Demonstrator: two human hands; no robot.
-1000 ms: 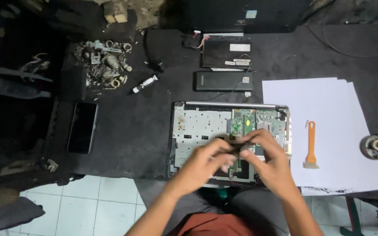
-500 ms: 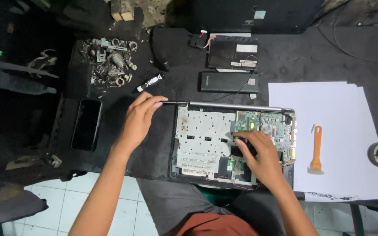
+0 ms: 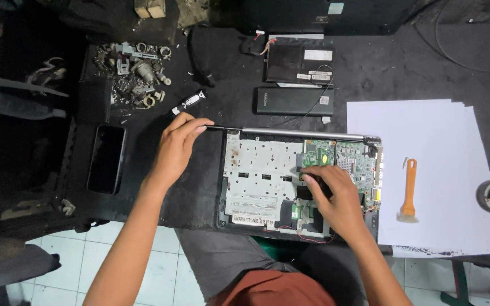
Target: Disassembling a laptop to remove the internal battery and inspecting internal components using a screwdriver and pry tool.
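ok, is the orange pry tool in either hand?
No, the orange pry tool lies alone on the white paper, apart from the right hand on the opened laptop.

The left hand (image 3: 174, 148) reaches toward a black-and-white screwdriver (image 3: 190, 102) on the dark counter (image 3: 404, 68). The right hand (image 3: 336, 198) rests on the open laptop (image 3: 262, 175), fingers on its green board (image 3: 336, 156). An orange tool (image 3: 409, 190) lies on white paper (image 3: 438, 141).

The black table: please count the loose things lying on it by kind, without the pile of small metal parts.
Opened laptop: 1
Phone: 1
Black flat packs, one and one: 2
Black-and-white screwdriver by the left hand: 1
Orange pry tool: 1
White paper stack: 1
Total: 7
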